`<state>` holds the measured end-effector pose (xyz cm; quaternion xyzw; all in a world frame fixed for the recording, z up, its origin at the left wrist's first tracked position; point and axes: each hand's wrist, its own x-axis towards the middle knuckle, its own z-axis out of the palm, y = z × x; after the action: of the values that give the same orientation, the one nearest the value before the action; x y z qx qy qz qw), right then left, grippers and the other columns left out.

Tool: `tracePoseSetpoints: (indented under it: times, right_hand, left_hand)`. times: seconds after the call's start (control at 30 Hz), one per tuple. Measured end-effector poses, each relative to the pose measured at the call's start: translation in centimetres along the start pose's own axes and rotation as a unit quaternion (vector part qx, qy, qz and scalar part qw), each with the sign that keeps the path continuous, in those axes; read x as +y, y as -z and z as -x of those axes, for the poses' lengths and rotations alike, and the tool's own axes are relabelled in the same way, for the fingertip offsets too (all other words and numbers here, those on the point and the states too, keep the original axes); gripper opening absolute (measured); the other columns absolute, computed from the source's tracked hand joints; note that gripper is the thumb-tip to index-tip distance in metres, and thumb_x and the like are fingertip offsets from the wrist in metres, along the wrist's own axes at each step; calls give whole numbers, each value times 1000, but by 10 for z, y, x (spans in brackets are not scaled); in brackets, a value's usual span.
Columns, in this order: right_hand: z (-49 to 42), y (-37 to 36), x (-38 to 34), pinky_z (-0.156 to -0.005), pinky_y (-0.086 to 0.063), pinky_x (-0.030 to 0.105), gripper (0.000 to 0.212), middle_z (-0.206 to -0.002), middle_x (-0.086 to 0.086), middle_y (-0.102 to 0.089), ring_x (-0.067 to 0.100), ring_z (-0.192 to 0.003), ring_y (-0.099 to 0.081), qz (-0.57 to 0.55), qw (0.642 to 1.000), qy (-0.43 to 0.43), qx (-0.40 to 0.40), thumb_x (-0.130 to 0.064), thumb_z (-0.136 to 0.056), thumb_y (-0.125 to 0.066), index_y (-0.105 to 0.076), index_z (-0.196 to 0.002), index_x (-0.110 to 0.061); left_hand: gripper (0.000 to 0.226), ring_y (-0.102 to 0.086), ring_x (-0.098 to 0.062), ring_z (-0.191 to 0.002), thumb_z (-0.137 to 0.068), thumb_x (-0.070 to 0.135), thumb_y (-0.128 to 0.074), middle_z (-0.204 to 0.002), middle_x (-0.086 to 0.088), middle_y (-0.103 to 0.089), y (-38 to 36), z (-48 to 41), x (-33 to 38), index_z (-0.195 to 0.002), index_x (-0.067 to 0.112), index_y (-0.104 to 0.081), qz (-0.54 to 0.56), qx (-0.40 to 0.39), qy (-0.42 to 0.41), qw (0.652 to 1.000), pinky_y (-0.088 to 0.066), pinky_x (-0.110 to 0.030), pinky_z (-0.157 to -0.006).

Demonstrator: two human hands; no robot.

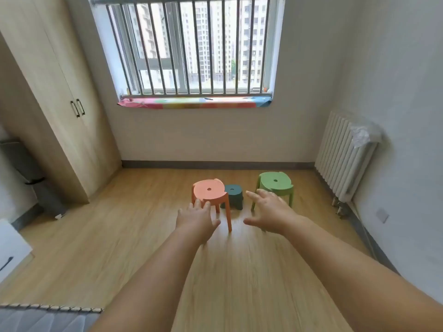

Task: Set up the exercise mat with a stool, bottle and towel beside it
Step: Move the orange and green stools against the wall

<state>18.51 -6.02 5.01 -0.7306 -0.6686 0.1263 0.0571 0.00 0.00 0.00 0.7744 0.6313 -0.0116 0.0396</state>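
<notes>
Three plastic stools stand on the wooden floor below the window: an orange stool (pixel 211 190), a small dark teal stool (pixel 233 194) just behind it, and a green stool (pixel 275 182) to the right. Both my arms stretch forward. My left hand (pixel 197 218) is open with fingers spread, its fingertips in front of the orange stool's near edge. My right hand (pixel 269 209) is open too, palm down, overlapping the green stool's front left leg. Neither hand holds anything. No mat, bottle or towel shows in view.
A tall wooden wardrobe (pixel 55 99) fills the left wall. A white radiator (pixel 345 154) lines the right wall. A barred window (pixel 191 46) with a colourful sill cover is ahead. A grey bed edge (pixel 45 318) lies at bottom left.
</notes>
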Motion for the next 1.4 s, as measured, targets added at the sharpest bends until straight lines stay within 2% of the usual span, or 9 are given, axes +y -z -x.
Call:
tracePoseSetpoints:
  times: [0.27,0.5,0.6,0.67,0.83,1.0,1.13,1.3,1.4]
  right_hand:
    - [-159,-18,24,-114,-33,47,80,-161,3,-20,26,-147,-22,-28,998,-16,-49,-53,-87,-61,-21,-153,-32]
    - [-286,-49,20,-111,-37,43,78,-158,2,-26,24,-144,-29,-47,995,-8,-90,-48,-87,-63,-24,-153,-29]
    - [-347,-58,13,-108,-40,40,78,-156,3,-30,24,-141,-34,-47,993,-23,-101,-46,-88,-64,-25,-152,-28]
    - [-384,-63,7,-105,-41,39,77,-153,4,-35,23,-137,-38,-55,991,-41,-111,-45,-88,-64,-26,-152,-27]
    - [-461,-77,-1,-101,-43,39,77,-152,4,-37,23,-136,-39,-67,986,-74,-134,-46,-88,-62,-24,-152,-28]
    - [-531,-96,1,-104,-43,40,81,-155,3,-33,23,-138,-38,-87,977,-99,-165,-48,-86,-64,-22,-153,-29]
    - [-592,-109,17,-100,-45,38,79,-152,5,-38,23,-134,-43,-93,971,-123,-180,-49,-86,-64,-26,-152,-29]
    - [-679,-140,37,-81,-43,28,71,-143,7,-46,23,-120,-55,-158,956,-146,-199,-46,-86,-66,-34,-147,-26]
    - [-725,-159,50,-92,-45,35,78,-149,7,-41,26,-128,-49,-183,942,-167,-226,-47,-86,-66,-29,-151,-26]
  left_hand:
    - [67,-24,-25,-144,-92,60,-36,-158,-3,-21,-7,-122,2,-149,26,-24,-17,-55,19,998,-34,-45,-108]
    - [66,-30,-24,-140,-90,57,-42,-153,-4,-30,-48,-234,-41,-147,28,-24,7,-89,35,995,-43,-41,-98]
    - [61,-40,-24,-133,-88,58,-45,-146,-2,-40,-63,-297,-62,-140,29,-35,24,-109,48,993,-47,-39,-90]
    - [58,-44,-25,-129,-88,57,-46,-143,-2,-44,-73,-335,-76,-137,28,-39,42,-123,56,990,-47,-40,-90]
    - [63,-41,-27,-132,-88,50,-49,-150,-4,-35,-93,-406,-103,-144,26,-31,64,-165,32,984,-43,-44,-98]
    - [60,-43,-26,-130,-90,48,-49,-146,-5,-38,-103,-483,-119,-143,24,-34,40,-190,19,981,-46,-42,-97]
    - [61,-39,-27,-132,-90,47,-49,-150,-6,-31,-118,-539,-118,-144,24,-31,50,-217,33,974,-44,-43,-99]
    - [62,-34,-27,-137,-92,44,-49,-154,-6,-25,-142,-608,-117,-147,23,-28,69,-248,57,965,-38,-42,-104]
    - [67,-27,-27,-141,-93,43,-47,-158,-4,-17,-164,-645,-117,-150,22,-20,81,-295,77,949,-35,-42,-109]
